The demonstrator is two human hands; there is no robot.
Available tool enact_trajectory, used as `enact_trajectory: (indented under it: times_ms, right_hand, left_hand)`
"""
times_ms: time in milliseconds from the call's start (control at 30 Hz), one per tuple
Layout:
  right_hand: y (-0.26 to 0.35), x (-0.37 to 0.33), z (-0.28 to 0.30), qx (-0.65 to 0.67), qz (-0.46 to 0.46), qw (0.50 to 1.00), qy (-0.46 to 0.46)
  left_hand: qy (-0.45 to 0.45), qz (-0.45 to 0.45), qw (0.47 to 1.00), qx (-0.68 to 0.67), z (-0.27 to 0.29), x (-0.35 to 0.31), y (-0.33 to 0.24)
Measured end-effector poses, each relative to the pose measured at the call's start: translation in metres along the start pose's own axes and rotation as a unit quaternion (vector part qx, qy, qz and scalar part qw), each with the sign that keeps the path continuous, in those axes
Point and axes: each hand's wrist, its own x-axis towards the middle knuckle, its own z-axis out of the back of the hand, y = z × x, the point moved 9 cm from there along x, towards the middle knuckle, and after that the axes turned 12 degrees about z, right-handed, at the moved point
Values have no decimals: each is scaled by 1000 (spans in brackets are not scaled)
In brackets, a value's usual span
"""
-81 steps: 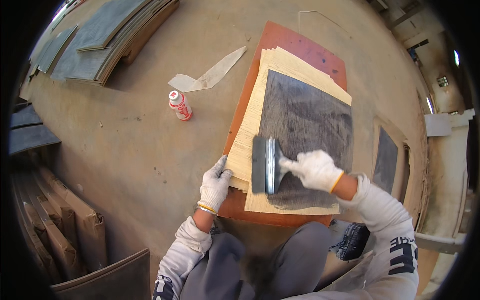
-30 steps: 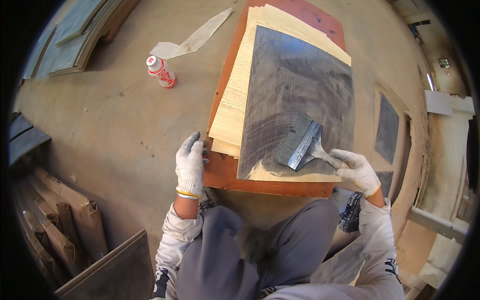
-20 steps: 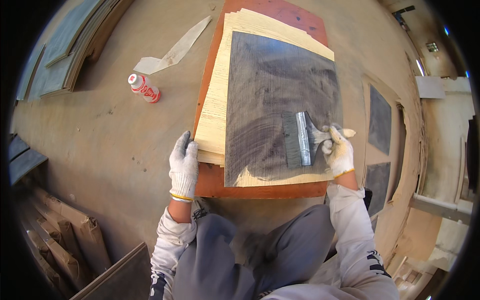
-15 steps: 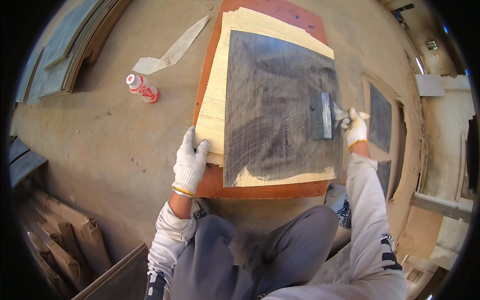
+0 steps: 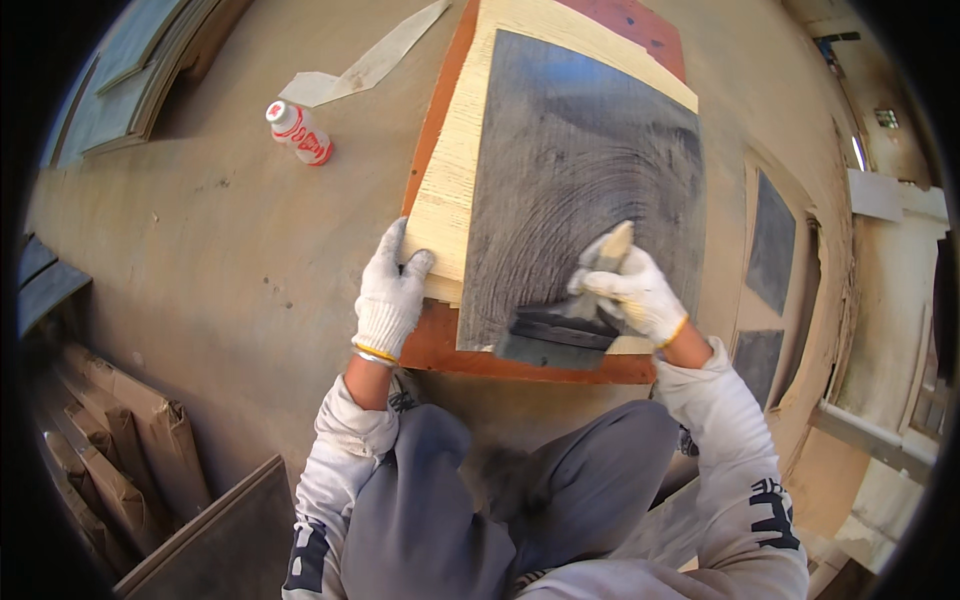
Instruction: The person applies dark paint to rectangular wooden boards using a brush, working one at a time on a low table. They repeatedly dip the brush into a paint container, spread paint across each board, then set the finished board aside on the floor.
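A bottle lies on the floor, well left of the work. The left hand, gloved, rests flat with fingers spread on the near left edge of the pale sheets, holding nothing. These sheets lie on a red board, and a dark-coated sheet tops them. The right hand is closed around the handle of a wide brush, whose bristles sit below the fingers at the sheet's near edge.

Your gloves are white with yellow cuffs. The sheet is pale wood-grain, coated streaky dark grey, on a red-brown board.
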Motion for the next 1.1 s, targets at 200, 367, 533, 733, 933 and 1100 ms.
enact_trajectory:
  times_ms: [200, 367, 533, 733, 933, 1100]
  right_hand:
    - [20, 20, 7, -14, 55, 998, -2]
    - [28, 39, -63, -27, 65, 993, 91]
    - [17, 18, -14, -11, 57, 997, 57]
    - [25, 23, -73, -13, 70, 992, 106]
    - [31, -27, 71, -75, 46, 996, 3]
    - [34, -24, 57, -40, 62, 997, 16]
  left_hand:
    - [-40, -4, 998, 48, -1, -1, 3]
    - [-16, -1, 1000, 23, -2, 2, 2]
    - [-14, 37, 998, 44, -2, -4, -9]
    - [-12, -12, 1000, -7, -5, 2, 1]
    - [4, 16, 1000, -4, -3, 2, -1]
    - [-2, 2, 1000, -5, -6, 6, 2]
